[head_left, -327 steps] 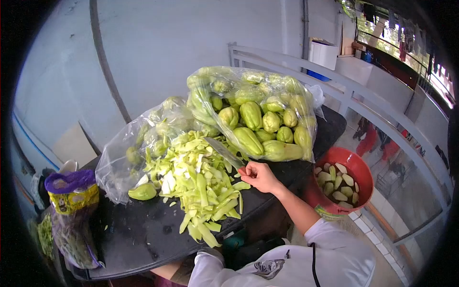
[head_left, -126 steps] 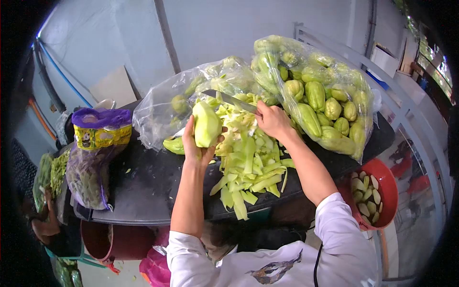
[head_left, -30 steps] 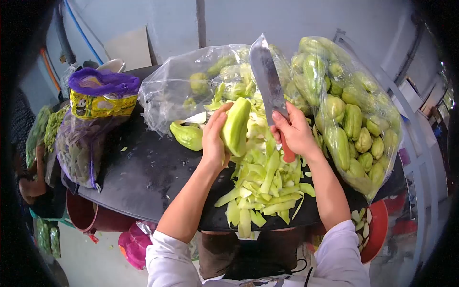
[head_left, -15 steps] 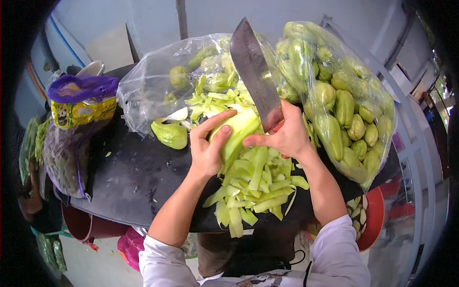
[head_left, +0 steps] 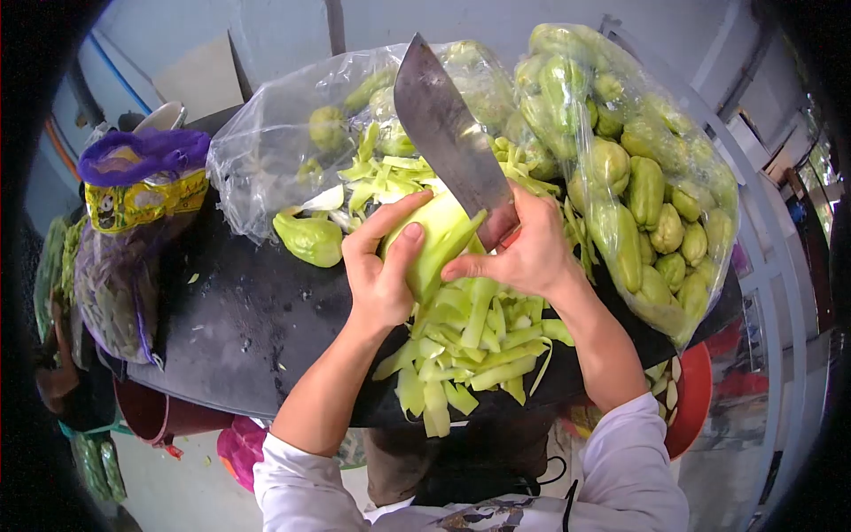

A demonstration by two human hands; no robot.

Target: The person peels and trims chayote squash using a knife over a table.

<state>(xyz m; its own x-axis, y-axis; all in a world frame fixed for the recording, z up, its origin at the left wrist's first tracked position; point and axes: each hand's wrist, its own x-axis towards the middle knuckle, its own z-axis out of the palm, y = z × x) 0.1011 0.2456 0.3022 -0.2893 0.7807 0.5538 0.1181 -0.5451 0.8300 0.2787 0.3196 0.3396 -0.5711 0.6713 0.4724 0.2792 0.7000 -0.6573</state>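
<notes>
Left hand (head_left: 379, 277) grips fat pale-green vegetable (head_left: 434, 232); right hand (head_left: 538, 254) grips wide grey metal knife (head_left: 443, 124). Green peel strips (head_left: 483, 341) reach black worktop's (head_left: 226, 328) front edge.

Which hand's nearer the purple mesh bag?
Left. The left hand is right of the purple mesh bag, holding a green vegetable; the right hand, holding the knife, is farther right.

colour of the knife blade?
Dull grey; the knife blade shows best in the head view.

You can read no text clearly here; lettering on the purple mesh bag (head_left: 111, 288)'s yellow panda label (head_left: 146, 209) is too blurred.
</notes>
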